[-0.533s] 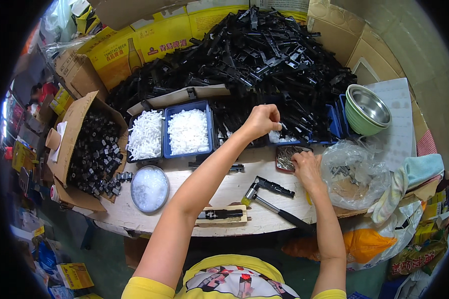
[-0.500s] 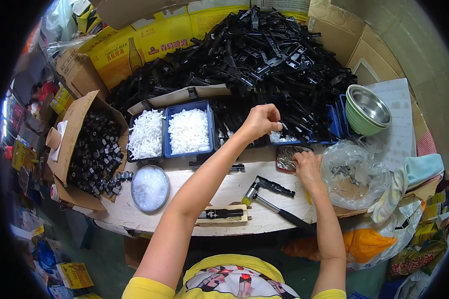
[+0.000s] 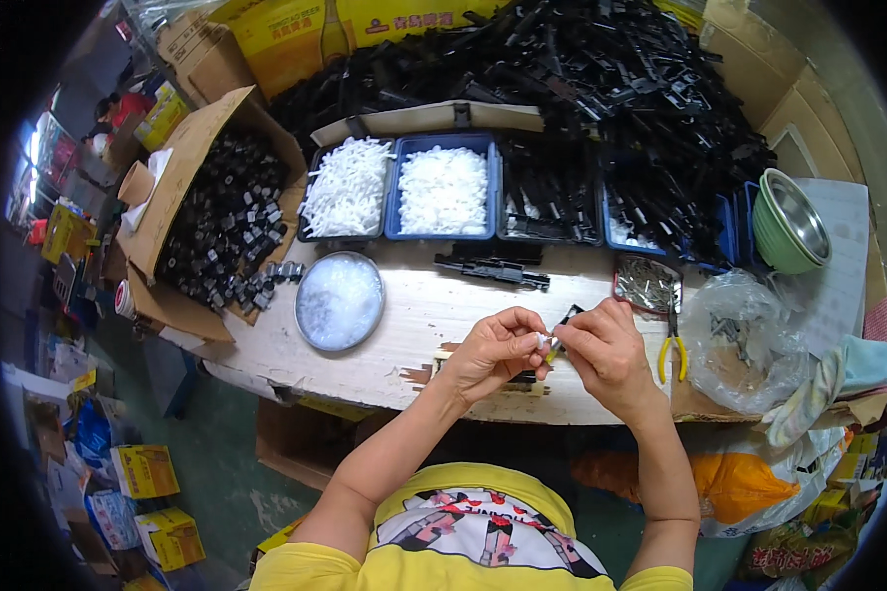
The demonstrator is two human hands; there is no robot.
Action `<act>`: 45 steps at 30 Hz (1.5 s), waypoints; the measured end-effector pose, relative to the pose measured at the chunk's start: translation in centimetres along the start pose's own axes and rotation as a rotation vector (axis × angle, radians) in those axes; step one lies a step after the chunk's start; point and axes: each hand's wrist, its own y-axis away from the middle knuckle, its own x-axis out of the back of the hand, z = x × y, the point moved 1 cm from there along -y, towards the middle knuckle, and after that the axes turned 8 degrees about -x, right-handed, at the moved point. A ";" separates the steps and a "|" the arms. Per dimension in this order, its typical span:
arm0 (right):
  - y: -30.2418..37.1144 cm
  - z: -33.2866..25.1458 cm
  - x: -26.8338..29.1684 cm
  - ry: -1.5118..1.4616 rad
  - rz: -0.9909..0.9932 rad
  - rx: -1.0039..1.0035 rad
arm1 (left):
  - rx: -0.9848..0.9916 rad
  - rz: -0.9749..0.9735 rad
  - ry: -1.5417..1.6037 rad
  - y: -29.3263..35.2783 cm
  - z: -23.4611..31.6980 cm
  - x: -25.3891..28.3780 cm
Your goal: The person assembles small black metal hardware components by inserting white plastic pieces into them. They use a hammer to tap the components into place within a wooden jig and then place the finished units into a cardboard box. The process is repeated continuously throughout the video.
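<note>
Above the table's front edge my two hands meet, fingertips almost touching. My left hand (image 3: 498,357) pinches a small white plastic part (image 3: 542,341). Against that part my right hand (image 3: 616,360) is closed in a pinch; whatever its fingertips hold is too small to make out. Below the hands lies a hammer, mostly covered, with a bit of its yellow face (image 3: 550,355) showing. A wooden fixture (image 3: 443,377) is partly hidden under my left hand. Beyond my right hand sits a small red-rimmed tray (image 3: 618,288) of thin metal pins, with yellow-handled pliers (image 3: 681,360) beside it.
Blue bins hold white plastic pieces (image 3: 443,192) and black parts (image 3: 552,192); a heap of black parts (image 3: 562,69) rises behind. At left are a carton of black pieces (image 3: 192,236) and a round dish (image 3: 340,300). Green bowls (image 3: 788,222) and a plastic bag (image 3: 744,345) stand right.
My left hand has come back from the bins and my right hand from the pin tray; they now meet over the front of the table. The view has shifted as well.
</note>
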 end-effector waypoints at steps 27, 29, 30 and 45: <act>1.1 -3.1 -5.2 -0.232 -0.077 -0.105 | -0.672 0.024 -1.168 6.1 1.9 2.1; 1.5 -3.4 -5.4 -0.201 -0.079 -0.118 | -0.705 0.053 -1.242 6.3 2.0 2.0; 1.6 -3.5 -5.5 -0.184 -0.066 -0.112 | -0.720 0.064 -1.279 6.3 2.0 2.0; 2.3 -2.0 -8.6 0.106 -0.216 -0.024 | -0.613 0.121 -1.672 7.5 1.6 3.6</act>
